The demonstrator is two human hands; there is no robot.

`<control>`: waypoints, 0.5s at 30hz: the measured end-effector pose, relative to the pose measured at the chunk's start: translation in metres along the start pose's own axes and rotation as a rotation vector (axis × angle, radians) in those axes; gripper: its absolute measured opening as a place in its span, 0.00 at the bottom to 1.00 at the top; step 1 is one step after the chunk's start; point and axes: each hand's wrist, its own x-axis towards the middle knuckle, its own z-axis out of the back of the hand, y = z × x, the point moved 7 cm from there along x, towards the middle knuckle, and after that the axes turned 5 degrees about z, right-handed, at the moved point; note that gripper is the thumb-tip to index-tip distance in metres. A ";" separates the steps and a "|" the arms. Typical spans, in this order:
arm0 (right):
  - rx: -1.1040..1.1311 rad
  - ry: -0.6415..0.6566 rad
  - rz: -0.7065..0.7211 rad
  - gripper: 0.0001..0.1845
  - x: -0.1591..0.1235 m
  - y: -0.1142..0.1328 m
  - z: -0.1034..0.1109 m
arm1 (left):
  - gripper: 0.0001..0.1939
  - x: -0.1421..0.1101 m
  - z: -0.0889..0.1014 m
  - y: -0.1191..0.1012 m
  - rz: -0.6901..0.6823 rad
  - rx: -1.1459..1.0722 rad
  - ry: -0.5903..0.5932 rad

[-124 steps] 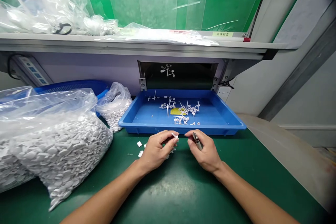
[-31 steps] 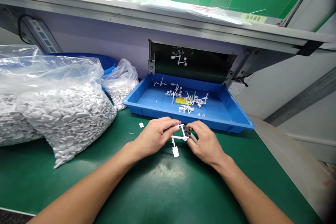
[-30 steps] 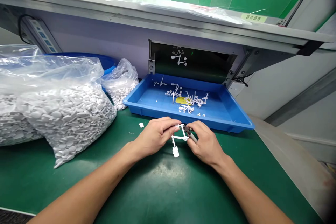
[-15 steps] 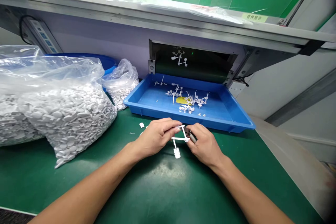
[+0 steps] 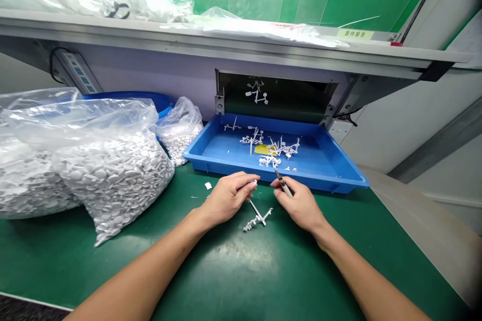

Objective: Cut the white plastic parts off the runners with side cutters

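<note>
My left hand (image 5: 226,198) is closed in a pinch on a small white plastic part at its fingertips, just in front of the blue tray (image 5: 331,176). My right hand (image 5: 299,203) is closed around a small cutting tool (image 5: 283,184), its tip pointing up toward the tray. Between and slightly below both hands, a white plastic sprue frame (image 5: 257,216) hangs or lies just over the green mat (image 5: 241,271); neither hand clearly grips it. More white sprues (image 5: 273,149) lie in the tray.
Large clear bags of white moulded parts (image 5: 109,170) fill the left of the mat, with a smaller bag (image 5: 179,128) and a blue basket (image 5: 150,100) behind. A dark chute opening (image 5: 274,98) holds one sprue. A shelf (image 5: 226,42) with plastic bags runs overhead.
The sprue frame held up between both hands has dropped down toward the mat. My hands have moved slightly apart, the left keeping a small white part, the right still holding the tool.
</note>
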 end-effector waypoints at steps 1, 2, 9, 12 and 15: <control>0.053 0.035 0.019 0.11 -0.001 0.006 -0.002 | 0.15 0.000 0.006 -0.001 -0.014 0.047 -0.043; 0.093 0.078 0.065 0.12 -0.004 0.014 -0.004 | 0.15 0.001 0.015 -0.004 -0.026 0.107 -0.098; -0.017 0.409 0.335 0.09 -0.025 0.048 -0.033 | 0.13 0.060 0.144 -0.029 0.394 0.979 -0.131; -0.110 0.449 0.357 0.12 -0.027 0.043 -0.038 | 0.09 0.099 0.202 -0.035 0.578 1.070 -0.113; -0.144 0.455 0.360 0.13 -0.027 0.038 -0.040 | 0.10 0.126 0.230 -0.030 0.687 1.101 -0.090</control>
